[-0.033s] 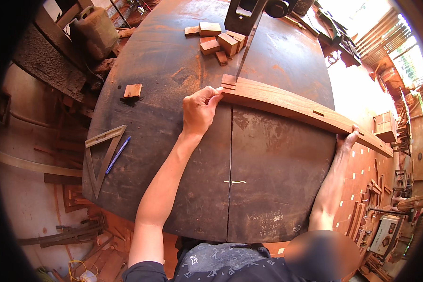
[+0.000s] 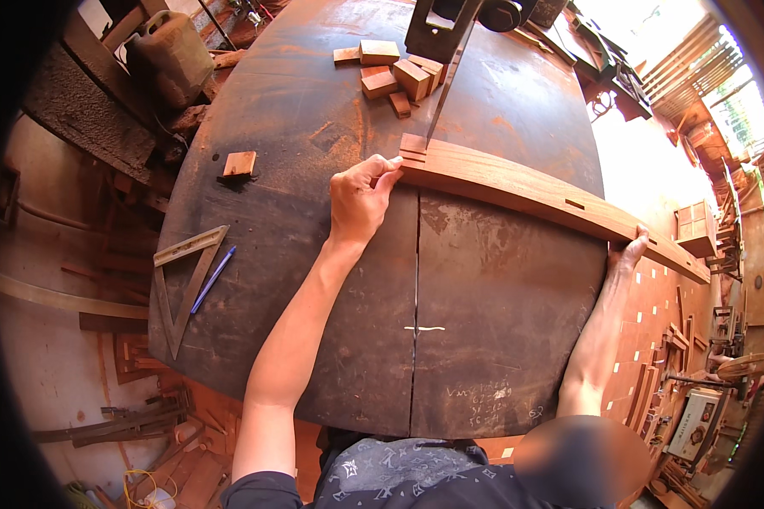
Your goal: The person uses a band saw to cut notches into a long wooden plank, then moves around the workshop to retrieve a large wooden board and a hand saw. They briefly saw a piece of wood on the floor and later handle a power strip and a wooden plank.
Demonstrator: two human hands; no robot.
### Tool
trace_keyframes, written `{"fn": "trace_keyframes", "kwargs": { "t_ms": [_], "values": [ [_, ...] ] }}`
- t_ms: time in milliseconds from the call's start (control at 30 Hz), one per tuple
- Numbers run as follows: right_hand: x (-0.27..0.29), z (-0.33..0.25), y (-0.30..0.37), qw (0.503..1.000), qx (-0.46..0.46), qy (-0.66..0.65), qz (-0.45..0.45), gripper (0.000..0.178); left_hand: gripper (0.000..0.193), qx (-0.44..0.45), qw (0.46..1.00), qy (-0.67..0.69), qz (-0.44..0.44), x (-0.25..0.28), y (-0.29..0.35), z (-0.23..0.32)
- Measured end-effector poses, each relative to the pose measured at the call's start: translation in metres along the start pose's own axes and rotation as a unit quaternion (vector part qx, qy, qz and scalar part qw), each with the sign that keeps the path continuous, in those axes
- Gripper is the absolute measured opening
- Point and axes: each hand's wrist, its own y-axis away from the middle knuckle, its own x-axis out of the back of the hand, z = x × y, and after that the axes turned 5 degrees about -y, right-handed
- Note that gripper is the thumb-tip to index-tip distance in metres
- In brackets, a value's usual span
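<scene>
A long reddish wooden beam (image 2: 501, 180) lies slanting across the dark saw table (image 2: 339, 339), its right part reaching past the table's edge. Slots are cut in its side, and dark lines cross its left end. My left hand (image 2: 361, 199) pinches that left end between thumb and fingers. Farther right, my right hand (image 2: 628, 252) is wrapped round the beam near the table's edge, thumb on top. A narrow band saw blade (image 2: 448, 89) comes down from the guide (image 2: 437, 34) to the beam just right of the lined end.
Several wood offcuts (image 2: 379, 82) lie beyond the beam. On the left are a single small block (image 2: 239, 164), a triangular set square (image 2: 171, 297) and a blue pen (image 2: 214, 280). A plastic jug (image 2: 171, 58) stands at the far left. A wooden box-like piece (image 2: 696, 227) is beyond the right edge.
</scene>
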Motion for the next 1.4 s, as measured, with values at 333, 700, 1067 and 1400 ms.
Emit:
{"fn": "trace_keyframes", "kwargs": {
  "t_ms": [333, 700, 1067, 1400],
  "values": [
    [-0.011, 0.001, -0.003, 1.0, 0.002, -0.001, 0.001, 0.047, 0.008, -0.017, 1.0, -0.003, 0.013, -0.003, -0.007, -0.002],
    [-0.011, 0.0, 0.003, 1.0, 0.002, 0.0, 0.004, 0.048, 0.003, -0.024, 0.999, -0.016, 0.017, -0.003, -0.006, -0.007],
    [-0.014, -0.001, 0.008, 1.0, 0.004, 0.001, 0.01, 0.049, 0.004, -0.022, 0.999, -0.024, 0.011, 0.0, -0.003, -0.007],
    [-0.012, 0.001, 0.002, 1.0, 0.005, 0.005, 0.009, 0.049, 0.008, -0.004, 1.0, -0.013, 0.015, -0.002, -0.008, 0.0]
  ]
}}
